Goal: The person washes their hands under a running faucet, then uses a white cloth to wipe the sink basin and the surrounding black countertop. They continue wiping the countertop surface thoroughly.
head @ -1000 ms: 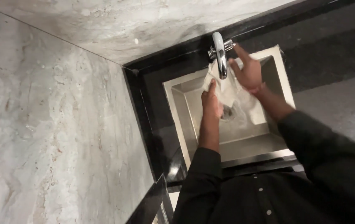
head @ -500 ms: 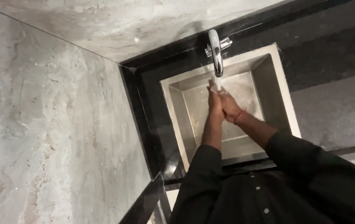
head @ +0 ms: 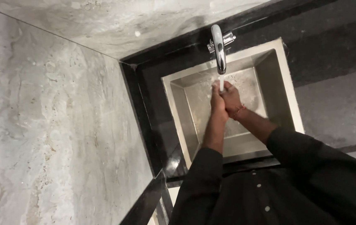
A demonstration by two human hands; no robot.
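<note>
Steel sink, left hand pressed against right hand

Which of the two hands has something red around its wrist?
The right hand: a thin red thread circles its wrist. The left hand, pressed against it under the tap, has a bare wrist.

Dim, soft indoor light; glare on the chrome tap, slight blur.
</note>
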